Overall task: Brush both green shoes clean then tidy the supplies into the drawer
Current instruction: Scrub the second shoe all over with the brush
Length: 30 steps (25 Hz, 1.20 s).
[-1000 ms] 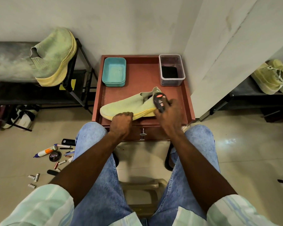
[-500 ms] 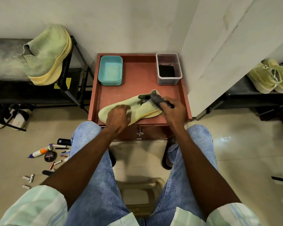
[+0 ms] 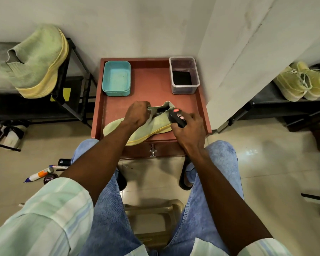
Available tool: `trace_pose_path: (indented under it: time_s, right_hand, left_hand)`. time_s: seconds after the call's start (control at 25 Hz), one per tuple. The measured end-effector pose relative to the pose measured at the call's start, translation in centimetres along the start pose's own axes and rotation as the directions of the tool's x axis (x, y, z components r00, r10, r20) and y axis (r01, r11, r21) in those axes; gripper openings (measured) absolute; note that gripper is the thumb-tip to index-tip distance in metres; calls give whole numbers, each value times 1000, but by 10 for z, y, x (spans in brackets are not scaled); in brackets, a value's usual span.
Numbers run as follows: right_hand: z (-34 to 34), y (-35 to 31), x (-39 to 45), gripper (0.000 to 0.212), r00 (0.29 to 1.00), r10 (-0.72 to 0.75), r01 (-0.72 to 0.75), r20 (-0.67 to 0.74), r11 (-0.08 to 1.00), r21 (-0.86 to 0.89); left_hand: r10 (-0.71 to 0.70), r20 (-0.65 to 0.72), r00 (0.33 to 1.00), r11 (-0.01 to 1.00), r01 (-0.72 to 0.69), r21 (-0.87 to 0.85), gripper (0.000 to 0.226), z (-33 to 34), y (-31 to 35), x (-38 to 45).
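A green knit shoe with a yellow sole lies on its side on the red-brown cabinet top, toe pointing left. My left hand grips the shoe's collar at the opening. My right hand holds a black shoe brush with a red label against the heel side. The second green shoe sits tilted on the black rack at the left. The drawer front with its metal knob is below the shoe and looks closed.
A teal tray and a clear box with a black pad stand at the cabinet's back. Polish tin, tube and small items lie on the floor at left. Pale shoes sit on a right shelf. A plastic stool is between my knees.
My left hand moved from the shoe's middle up to its collar and took hold there. My right hand turned the brush so its labelled back faces up at the heel.
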State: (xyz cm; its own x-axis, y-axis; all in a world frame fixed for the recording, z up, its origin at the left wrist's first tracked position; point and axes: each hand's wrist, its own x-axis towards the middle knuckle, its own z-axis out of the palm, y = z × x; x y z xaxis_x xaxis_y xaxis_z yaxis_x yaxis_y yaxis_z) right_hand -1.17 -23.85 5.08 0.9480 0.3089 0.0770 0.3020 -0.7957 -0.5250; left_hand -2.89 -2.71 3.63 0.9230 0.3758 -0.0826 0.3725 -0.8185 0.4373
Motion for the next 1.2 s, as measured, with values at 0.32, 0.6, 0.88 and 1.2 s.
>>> trace_pose_path:
  time_s: [0.32, 0.6, 0.88, 1.2]
  right_hand:
    - [19, -16, -25, 50, 968, -241, 241, 66, 970, 9]
    - [36, -16, -23, 55, 960, -213, 233, 184, 967, -100]
    - [38, -20, -23, 60, 848, -400, 465, 349, 877, -123]
    - [42, -20, -5, 56, 952, -255, 273, 170, 957, -93]
  left_hand:
    - [-85, 50, 995, 979, 93, -183, 21, -9, -21, 1]
    - [141, 18, 990, 988, -140, -60, 32, -8, -17, -15]
    - [-135, -83, 987, 977, 119, -175, 40, 1, -34, -25]
    - [-153, -45, 987, 965, 139, -222, 17, 8, -40, -23]
